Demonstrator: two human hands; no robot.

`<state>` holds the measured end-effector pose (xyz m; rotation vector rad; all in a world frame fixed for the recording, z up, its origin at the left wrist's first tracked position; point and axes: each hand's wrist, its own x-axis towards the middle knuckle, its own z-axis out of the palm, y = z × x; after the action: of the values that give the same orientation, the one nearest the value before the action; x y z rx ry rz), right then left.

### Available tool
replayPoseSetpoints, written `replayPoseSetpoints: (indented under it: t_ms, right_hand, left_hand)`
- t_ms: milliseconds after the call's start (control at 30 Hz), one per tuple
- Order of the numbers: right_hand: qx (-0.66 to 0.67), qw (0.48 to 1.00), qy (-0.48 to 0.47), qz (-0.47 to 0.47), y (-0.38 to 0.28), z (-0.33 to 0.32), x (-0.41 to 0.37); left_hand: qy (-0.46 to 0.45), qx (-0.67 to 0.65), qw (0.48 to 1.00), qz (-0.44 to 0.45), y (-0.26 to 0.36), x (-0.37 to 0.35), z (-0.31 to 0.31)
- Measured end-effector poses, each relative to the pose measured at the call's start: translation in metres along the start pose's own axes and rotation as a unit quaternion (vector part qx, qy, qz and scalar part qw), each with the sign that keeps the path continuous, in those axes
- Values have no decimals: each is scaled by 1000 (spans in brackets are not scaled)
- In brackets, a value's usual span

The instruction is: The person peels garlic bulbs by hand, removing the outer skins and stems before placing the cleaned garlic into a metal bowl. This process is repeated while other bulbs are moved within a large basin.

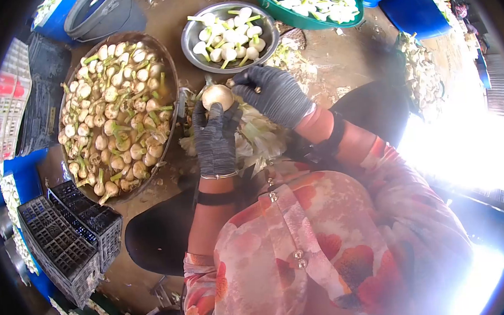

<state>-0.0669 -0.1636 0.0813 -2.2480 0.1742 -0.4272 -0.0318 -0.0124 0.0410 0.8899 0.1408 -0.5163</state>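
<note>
My left hand (215, 138), in a dark knit glove, grips a pale round bulb (217, 95) from below. My right hand (275, 93), gloved the same way, is closed beside the bulb and touches its right side; a small object shows at its fingers, too blurred to name. Under both hands lies a heap of peeled skins and leaf trimmings (257, 141). Just beyond the bulb stands a metal bowl (190, 40) of cleaned white bulbs. A wide round basket (168, 64) of uncleaned bulbs with green stalks sits to the left.
A green tub (307, 22) of white bulbs stands at the top right, with blue drums (413, 12) beside it. Black plastic crates (72, 238) are stacked at the lower left. A grey bucket (102, 16) is at the top left. Trimmings litter the dirt floor.
</note>
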Motion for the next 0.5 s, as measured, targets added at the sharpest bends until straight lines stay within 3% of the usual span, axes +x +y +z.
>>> replayPoseSetpoints:
  t_ms: [133, 267, 400, 467, 500]
  right_hand:
    - [-105, 994, -2, 16, 0, -4, -6]
    - [-129, 991, 11, 31, 6, -2, -8]
    - [-21, 991, -66, 112, 7, -23, -3]
    - [91, 977, -10, 191, 51, -12, -2]
    - [41, 972, -14, 230, 67, -19, -1]
  left_hand:
    - [0, 59, 998, 4, -9, 0, 7]
    - [-47, 101, 993, 45, -9, -12, 16]
    - [-72, 48, 996, 10, -11, -14, 17]
    - [-99, 15, 995, -15, -4, -18, 16]
    - [-92, -7, 994, -55, 6, -21, 20]
